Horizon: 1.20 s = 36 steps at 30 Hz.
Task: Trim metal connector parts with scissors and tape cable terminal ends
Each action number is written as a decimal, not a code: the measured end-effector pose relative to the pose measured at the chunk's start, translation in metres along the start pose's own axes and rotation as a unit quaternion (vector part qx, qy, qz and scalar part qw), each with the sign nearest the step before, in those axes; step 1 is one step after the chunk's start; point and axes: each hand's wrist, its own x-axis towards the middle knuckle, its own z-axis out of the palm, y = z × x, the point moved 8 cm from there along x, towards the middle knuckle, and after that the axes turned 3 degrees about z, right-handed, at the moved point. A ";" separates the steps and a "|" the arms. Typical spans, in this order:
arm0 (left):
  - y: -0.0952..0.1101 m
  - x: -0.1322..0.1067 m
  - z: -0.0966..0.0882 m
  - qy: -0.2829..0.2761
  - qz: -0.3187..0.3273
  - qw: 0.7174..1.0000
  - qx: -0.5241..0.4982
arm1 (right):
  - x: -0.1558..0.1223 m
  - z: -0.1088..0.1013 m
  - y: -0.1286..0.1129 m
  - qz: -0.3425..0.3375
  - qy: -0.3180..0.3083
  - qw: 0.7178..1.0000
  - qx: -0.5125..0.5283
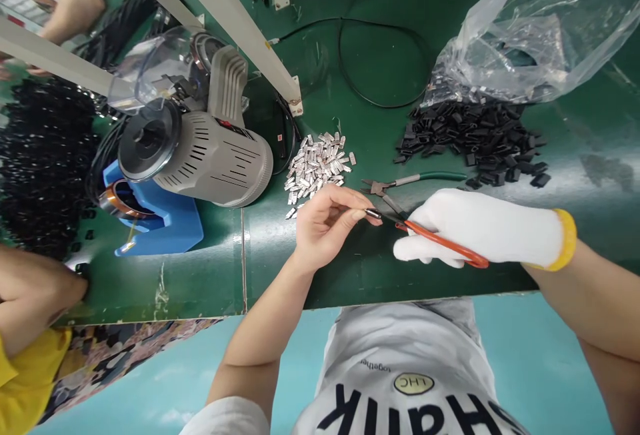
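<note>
My bare left hand (327, 225) pinches a small dark connector piece (373, 213) between thumb and fingers, its details too small to make out. Wrapped round the handles of red-handled pliers (450, 243) is my right hand (490, 225), in a white glove with a yellow cuff. The jaws of the pliers point left and meet the connector piece, though their exact grip on it cannot be told. Just beyond lies a pair of cutting pliers (379, 188) with green and grey handles. A pile of small silver metal shells (320, 163) is beyond my left hand.
Black plastic caps (470, 135) are heaped beyond my right hand, below a clear plastic bag (520, 55) of small parts. A grey machine (215, 155) and a blue tape dispenser (180, 228) stand left. A black cable (345, 62) curls behind. Other people's arms (35, 288) appear at left.
</note>
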 end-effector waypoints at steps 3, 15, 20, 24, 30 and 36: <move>-0.001 0.002 -0.004 0.020 -0.019 1.000 -0.012 | 0.002 -0.005 -0.003 0.000 0.068 0.997 -0.047; -0.014 -0.001 0.000 -0.019 -0.086 0.991 0.102 | -0.006 -0.016 -0.015 0.034 0.358 0.844 -0.397; -0.025 -0.005 0.004 -0.022 -0.139 0.987 0.082 | -0.002 -0.014 -0.016 0.044 0.354 0.839 -0.410; -0.029 -0.005 0.003 -0.004 -0.160 0.985 0.062 | 0.001 -0.009 -0.016 0.046 0.348 0.842 -0.409; -0.033 -0.006 0.003 0.009 -0.159 0.984 0.075 | 0.002 -0.007 -0.015 0.065 0.347 0.844 -0.404; -0.035 -0.007 0.002 0.028 -0.138 0.984 0.113 | 0.004 -0.005 -0.015 0.069 0.328 0.846 -0.414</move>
